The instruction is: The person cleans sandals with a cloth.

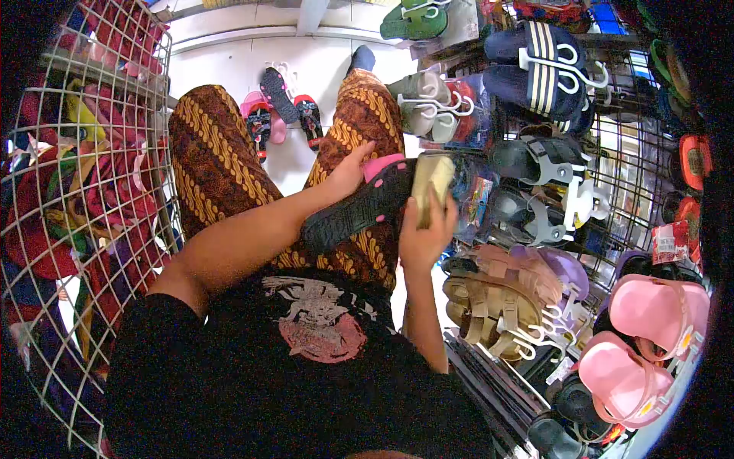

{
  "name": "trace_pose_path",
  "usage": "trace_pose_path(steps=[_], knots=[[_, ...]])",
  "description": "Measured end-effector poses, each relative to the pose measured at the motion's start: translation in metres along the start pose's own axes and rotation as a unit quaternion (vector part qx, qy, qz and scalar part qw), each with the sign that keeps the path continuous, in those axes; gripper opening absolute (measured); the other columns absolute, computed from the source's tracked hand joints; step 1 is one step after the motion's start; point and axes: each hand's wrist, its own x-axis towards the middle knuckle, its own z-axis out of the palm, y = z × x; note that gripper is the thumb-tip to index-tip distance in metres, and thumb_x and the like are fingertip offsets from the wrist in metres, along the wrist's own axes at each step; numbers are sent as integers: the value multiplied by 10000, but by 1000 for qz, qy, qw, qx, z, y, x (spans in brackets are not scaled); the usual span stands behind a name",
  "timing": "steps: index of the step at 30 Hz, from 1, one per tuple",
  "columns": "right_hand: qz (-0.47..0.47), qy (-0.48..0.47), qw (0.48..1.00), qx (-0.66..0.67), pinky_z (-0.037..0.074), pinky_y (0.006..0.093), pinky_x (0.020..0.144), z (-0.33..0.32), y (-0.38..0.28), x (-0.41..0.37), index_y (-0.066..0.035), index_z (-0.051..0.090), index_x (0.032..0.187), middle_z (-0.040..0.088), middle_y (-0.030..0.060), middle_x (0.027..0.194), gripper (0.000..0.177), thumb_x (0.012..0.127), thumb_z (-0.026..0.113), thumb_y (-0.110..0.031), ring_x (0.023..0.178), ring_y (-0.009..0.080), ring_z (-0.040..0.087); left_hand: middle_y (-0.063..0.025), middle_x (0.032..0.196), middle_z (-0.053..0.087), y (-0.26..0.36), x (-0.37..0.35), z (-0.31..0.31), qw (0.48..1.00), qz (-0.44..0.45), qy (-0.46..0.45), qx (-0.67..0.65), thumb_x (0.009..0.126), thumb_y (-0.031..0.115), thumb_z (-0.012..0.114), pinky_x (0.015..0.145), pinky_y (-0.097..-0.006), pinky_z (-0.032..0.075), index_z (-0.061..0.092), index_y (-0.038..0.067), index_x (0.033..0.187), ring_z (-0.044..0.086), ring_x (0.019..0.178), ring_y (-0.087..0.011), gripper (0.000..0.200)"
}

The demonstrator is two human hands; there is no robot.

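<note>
A black sandal (358,210) with pink dots lies above my lap, its sole turned up and a pink part showing at its far side. My left hand (350,173) grips the sandal by that far edge, near the pink part. In my right hand (428,229) is a pale yellow block-like thing (433,177), held with the fingers over it against the toe end of the sandal. What the block is made of cannot be made out.
More sandals (279,96) lie on the white tiled floor (222,65) between my knees. A wire rack (99,176) with colourful goods stands at the left. Hanging sandals (535,69) and pink clogs (642,306) crowd the right side, close to my right arm.
</note>
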Motion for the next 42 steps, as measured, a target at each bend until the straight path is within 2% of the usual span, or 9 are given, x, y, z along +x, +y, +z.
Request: trace_pose_path(steps=[6,10,15,18,20,26,30,35,42], knots=[[-191,-92,977,19,435,439,972,-30,-57,-12,-117,685,1147,529,218,1249,425,728,745,-161,1130,376,528,-149,1137,635,100,-29,38,923,-242,83,-287,963,383,510,918,-351,495,546,23,1266,624,1015,-241,472],[-84,30,995,-44,439,439,960,-7,-13,0,-104,680,1152,514,226,1268,416,744,740,-158,1133,372,526,-142,931,706,74,-19,21,899,-211,-124,-364,959,499,440,887,-351,506,642,-5,1136,656,938,-245,571],[-215,2,976,33,435,484,950,-43,-60,-17,-129,701,1113,482,242,1282,410,710,766,-166,1158,415,489,-165,1078,690,103,-27,30,877,-314,-53,-360,923,580,421,920,-386,487,621,-8,1195,650,959,-296,678],[-181,-90,979,-24,415,462,979,-11,-25,-17,-161,686,1150,497,195,1276,455,710,786,-223,1147,381,496,-163,1026,689,62,-3,2,746,-303,-304,-509,914,549,480,914,-357,490,626,-1,1179,645,956,-290,628],[-128,-16,991,-47,424,446,971,-5,6,-4,-127,662,1174,507,199,1258,443,755,762,-232,1131,365,513,-160,1035,691,10,12,-4,964,-121,-83,-220,906,547,495,933,-358,485,641,21,1164,642,982,-297,605],[-196,-105,975,24,428,472,973,-30,-36,-14,-143,693,1125,465,239,1306,460,688,799,-243,1178,413,476,-147,959,702,87,-19,18,823,-323,-147,-444,896,574,483,846,-382,510,663,34,1121,650,854,-280,612],[-130,-39,990,28,357,468,1045,1,-9,-17,-94,618,1177,362,227,1406,421,776,730,-162,1270,392,396,-144,914,704,108,-32,33,956,-208,-13,-205,899,583,458,830,-398,517,660,12,1106,654,794,-287,640],[65,-16,984,165,280,456,1094,25,29,-4,-5,421,1287,350,244,1390,463,889,624,-128,1308,375,347,-165,1123,673,155,-55,46,963,-204,22,-175,938,538,402,923,-375,484,595,-20,1230,646,983,-291,658],[-35,45,993,100,269,444,1103,36,19,-2,18,360,1350,373,242,1381,606,871,685,-162,1299,364,366,-113,1247,622,145,-54,28,987,-3,-93,-132,964,303,481,1026,-318,383,555,-29,1284,586,1104,-203,467]])
